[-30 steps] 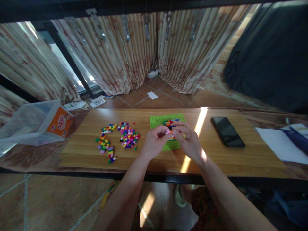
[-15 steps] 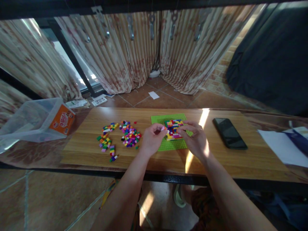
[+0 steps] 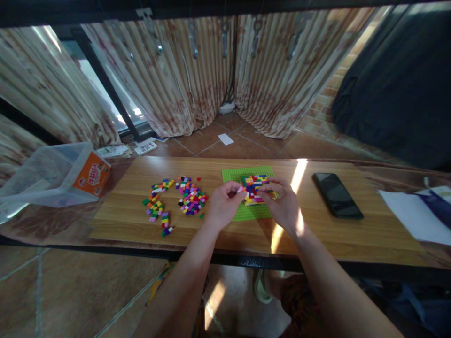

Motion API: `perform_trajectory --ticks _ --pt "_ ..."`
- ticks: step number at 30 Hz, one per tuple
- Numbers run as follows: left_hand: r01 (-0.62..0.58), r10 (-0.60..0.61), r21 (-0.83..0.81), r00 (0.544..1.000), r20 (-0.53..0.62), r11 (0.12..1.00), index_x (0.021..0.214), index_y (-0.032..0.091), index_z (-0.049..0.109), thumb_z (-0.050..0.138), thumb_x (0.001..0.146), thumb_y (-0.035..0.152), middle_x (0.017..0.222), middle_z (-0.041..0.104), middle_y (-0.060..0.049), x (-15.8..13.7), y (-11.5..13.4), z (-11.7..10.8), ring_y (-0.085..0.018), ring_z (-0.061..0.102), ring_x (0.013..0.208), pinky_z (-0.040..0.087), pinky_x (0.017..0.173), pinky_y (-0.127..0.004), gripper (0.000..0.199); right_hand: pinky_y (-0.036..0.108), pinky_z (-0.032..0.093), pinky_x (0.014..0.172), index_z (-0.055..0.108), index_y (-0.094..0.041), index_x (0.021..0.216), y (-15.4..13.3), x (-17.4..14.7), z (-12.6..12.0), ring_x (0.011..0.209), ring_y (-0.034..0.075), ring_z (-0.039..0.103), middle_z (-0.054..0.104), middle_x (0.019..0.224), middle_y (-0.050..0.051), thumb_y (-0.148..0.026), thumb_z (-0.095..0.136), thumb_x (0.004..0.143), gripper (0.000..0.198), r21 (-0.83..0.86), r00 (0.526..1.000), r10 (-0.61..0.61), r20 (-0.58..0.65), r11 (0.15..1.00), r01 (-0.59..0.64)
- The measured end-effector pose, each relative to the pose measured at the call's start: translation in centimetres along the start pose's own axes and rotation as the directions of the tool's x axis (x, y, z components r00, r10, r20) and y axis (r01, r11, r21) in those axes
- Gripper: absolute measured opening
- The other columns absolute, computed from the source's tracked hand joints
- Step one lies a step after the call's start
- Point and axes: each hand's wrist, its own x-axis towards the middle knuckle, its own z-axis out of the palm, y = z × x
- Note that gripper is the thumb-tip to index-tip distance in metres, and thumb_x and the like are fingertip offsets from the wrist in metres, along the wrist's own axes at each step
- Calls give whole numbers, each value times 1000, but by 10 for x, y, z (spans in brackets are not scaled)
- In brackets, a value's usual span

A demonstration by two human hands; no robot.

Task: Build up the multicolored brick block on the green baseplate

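A block build of many-coloured toy bricks (image 3: 254, 182) rests on a green studded baseplate (image 3: 246, 215) in front of me. At the build's left side, my left hand (image 3: 225, 202) pinches a small pinkish building brick (image 3: 240, 189) between thumb and forefinger. My right hand (image 3: 283, 202) reaches over the right part of the build, thumb and forefinger close together at its top; whatever lies between them is too small to make out. Both hands partly cover the build and the plate.
Loose bricks lie left of the plate in a dense pile (image 3: 193, 198) and a curved scatter (image 3: 155, 206). A black phone (image 3: 337, 195) and white papers (image 3: 412, 216) are on the right. A clear plastic box (image 3: 52, 173) with an orange label stands at far left.
My right hand has shifted slightly left over the build, its fingertips a little closer to my left hand. My left hand stays nearly in place, still pinching.
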Motion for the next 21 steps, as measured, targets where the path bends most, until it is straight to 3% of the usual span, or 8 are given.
perform_trajectory --ticks 6,21 --pt "4 -4 25 1000 7 1000 75 15 64 71 75 19 68 61 2 0 -1 0 -10 54 65 39 63 -22 8 49 52 94 77 -24 76 -2 0 0 103 27 64 66 108 9 -27 66 76 11 11 1000 25 -7 1000 -25" --pt "2 -3 16 999 38 1000 77 15 65 70 78 21 73 64 1 -2 -5 0 -11 57 68 43 68 -23 7 50 53 91 75 -23 76 -4 -4 3 103 28 63 68 103 11 -22 59 82 17 -106 990 -132 -46 986 127"
